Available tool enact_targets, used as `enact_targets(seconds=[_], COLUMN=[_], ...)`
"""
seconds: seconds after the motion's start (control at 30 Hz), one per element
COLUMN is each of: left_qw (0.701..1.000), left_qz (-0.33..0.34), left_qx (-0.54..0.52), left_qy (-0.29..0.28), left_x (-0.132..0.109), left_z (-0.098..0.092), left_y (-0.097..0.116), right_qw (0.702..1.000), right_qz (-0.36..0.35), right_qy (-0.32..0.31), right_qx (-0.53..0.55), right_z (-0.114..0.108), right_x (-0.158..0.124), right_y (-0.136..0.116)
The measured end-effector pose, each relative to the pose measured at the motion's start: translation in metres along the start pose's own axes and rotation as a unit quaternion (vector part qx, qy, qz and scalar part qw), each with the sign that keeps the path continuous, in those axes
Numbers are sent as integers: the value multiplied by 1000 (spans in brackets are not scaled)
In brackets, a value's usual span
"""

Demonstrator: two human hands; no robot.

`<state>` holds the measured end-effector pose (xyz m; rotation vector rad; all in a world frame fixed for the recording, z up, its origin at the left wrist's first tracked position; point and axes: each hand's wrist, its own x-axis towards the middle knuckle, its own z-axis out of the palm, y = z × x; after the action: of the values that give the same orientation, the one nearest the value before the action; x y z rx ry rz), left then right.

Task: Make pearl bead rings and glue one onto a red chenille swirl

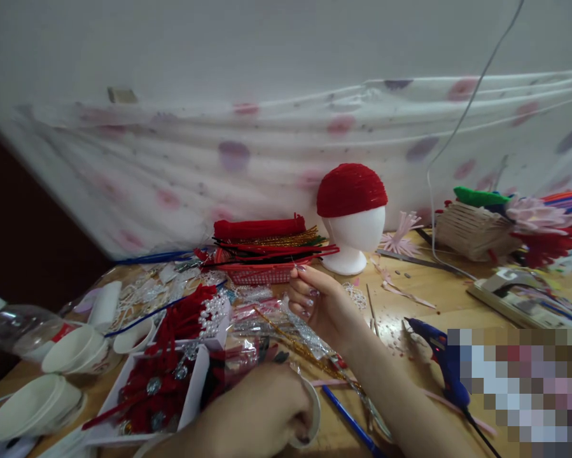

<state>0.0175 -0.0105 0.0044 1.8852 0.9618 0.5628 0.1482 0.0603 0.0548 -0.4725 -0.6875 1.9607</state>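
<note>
My right hand [321,308] is raised over the middle of the table, thumb and forefinger pinched on a tiny, thin wire-like piece [293,261]. Lower down, my left hand [271,404] reaches across with curled fingers into a white paper cup [315,413]. Whatever those fingertips touch inside is hidden. Left of that hand stands a white box [197,388] of red flower pieces with clear gems. Behind it, another box holds red fuzzy pieces [185,312] and white pearl clusters [214,312]. Plastic packets [257,324] and gold pipe cleaners [298,346] lie between my hands.
A white foam head [357,232] wears a red cap [352,191]. Beside it, a red basket [261,273] carries pipe cleaners. A blue glue gun [438,350] lies right, near a blue pen [350,420]. Paper cups [32,407] and a plastic bottle [23,327] stand left.
</note>
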Motion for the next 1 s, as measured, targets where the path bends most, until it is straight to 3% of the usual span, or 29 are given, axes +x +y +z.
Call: enact_targets(seconds=[0.03, 0.07, 0.1, 0.17, 0.23, 0.33, 0.53, 0.8, 1.0], left_qw=[1000, 998, 984, 915, 833, 763, 700, 684, 689], left_qz=[10, -2, -11, 3, 19, 29, 5, -21, -32], left_qx=[-11, -51, -124, -296, -435, -557, -662, -682, -677], left_qy=[-20, 24, 124, 275, 341, 325, 268, 258, 259], left_x=[-5, -7, -8, -2, 8, 23, 31, 32, 30], left_z=[-15, -30, -43, -65, -76, -77, -64, -64, -62], left_y=[9, 18, 25, 36, 41, 41, 32, 31, 34], right_qw=[1000, 998, 996, 989, 979, 962, 887, 762, 694], right_qz=[-16, -33, -52, -89, -113, -128, -233, -330, -386], right_qy=[-6, -12, -18, -30, -44, -62, -7, 28, 40], right_qx=[-22, -45, -67, -115, -165, -234, -398, -557, -606], right_z=[0, 0, 0, 2, 5, 10, 10, 0, 2], right_x=[-1, -2, -4, -8, -15, -26, -30, -21, -21], right_y=[0, -1, -1, 1, 4, 12, 23, 27, 26])
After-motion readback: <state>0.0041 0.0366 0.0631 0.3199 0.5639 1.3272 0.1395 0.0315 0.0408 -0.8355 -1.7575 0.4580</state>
